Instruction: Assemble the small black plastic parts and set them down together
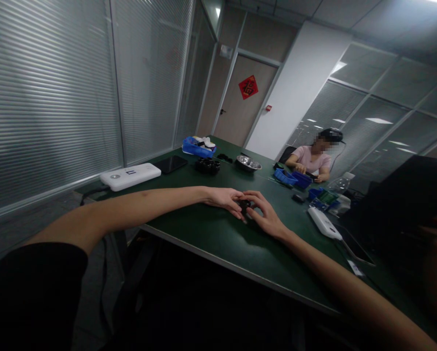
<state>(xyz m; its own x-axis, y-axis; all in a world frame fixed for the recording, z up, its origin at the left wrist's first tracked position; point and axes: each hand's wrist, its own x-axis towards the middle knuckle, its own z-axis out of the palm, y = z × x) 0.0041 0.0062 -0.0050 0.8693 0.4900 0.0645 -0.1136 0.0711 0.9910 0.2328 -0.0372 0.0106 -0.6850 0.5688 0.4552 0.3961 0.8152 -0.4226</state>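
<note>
Between my two hands is a small black rounded part (244, 205), just above or on the green table (211, 234); its exact kind is too small to make out. My left hand (225, 199) reaches in from the left, its fingers closed on the part's near side. From the right, my right hand (267, 217) curls its thumb and fingers around the other side. Beyond them lies a cluster of black parts (208, 166), with a shiny metal bowl (248, 164) to its right.
At the left are a white power bank (130, 176) with a cable and a dark phone (172, 165). A blue bin (198, 147) stands at the back. Across the table sits a person (313, 158) near blue trays (301, 180). Another white power bank (324, 223) lies right.
</note>
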